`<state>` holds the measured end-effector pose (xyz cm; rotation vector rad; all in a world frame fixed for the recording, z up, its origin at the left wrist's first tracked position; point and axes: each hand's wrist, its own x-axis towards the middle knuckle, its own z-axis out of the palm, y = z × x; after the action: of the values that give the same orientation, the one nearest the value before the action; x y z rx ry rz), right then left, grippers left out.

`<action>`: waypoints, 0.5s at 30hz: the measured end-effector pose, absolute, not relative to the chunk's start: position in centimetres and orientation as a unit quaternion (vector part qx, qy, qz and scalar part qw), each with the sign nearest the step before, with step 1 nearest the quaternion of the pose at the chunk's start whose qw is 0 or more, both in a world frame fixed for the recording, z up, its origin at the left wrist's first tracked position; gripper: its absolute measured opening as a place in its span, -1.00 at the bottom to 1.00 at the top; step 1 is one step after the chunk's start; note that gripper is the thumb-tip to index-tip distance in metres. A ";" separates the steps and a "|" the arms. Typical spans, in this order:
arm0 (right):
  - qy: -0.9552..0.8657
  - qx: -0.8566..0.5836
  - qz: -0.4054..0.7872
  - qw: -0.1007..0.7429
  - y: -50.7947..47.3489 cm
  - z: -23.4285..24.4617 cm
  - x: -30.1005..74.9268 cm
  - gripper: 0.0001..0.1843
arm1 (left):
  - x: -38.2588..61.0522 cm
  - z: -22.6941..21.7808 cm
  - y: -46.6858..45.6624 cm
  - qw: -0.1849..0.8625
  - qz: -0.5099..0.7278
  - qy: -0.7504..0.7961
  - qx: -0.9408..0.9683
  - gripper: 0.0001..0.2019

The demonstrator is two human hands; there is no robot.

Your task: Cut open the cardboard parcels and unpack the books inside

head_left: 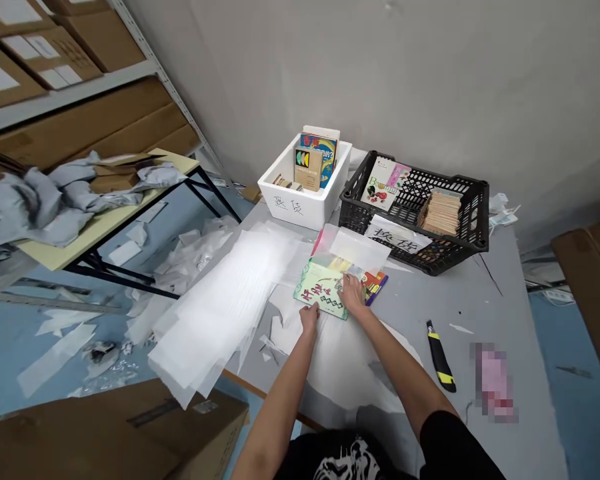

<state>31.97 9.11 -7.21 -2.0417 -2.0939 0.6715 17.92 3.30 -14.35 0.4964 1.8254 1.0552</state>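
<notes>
A green book (324, 287) with red lettering lies at a slant on other books and thin white sheets on the grey table. My left hand (309, 319) is closed, pinching the book's lower edge. Around its right side, my right hand (351, 293) grips with the fingers over the cover. Beneath, a red and yellow book (375, 281) sticks out to the right, partly hidden. A translucent white sheet (363, 248) and a pink cover (325, 241) show behind the green book.
White wrapping sheets (220, 300) are stacked at the left, overhanging the table edge. Behind stand a white foam box (300, 208) with books and a black crate (415, 257) with books. A yellow-black utility knife (440, 357) and a blurred pink item (494, 381) lie right.
</notes>
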 end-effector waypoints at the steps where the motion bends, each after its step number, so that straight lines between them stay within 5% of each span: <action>1: -0.693 -0.683 0.222 0.064 9.4 -7.3 31.6 -0.40 | 17.7 -14.5 3.6 0.487 0.430 0.739 0.178 -0.71; 11: -0.597 -0.748 0.290 0.014 10.6 -7.7 31.3 -0.45 | 16.2 -13.4 4.4 0.569 0.436 0.685 0.131 -0.60; 15: -0.552 -0.748 0.365 0.046 8.9 -8.2 32.1 -0.62 | 15.2 -10.9 2.8 0.588 0.461 0.640 0.182 -0.49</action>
<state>32.08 8.88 -8.15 -2.2841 -1.6850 1.1136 15.20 2.79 -10.93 0.4229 1.4907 1.0731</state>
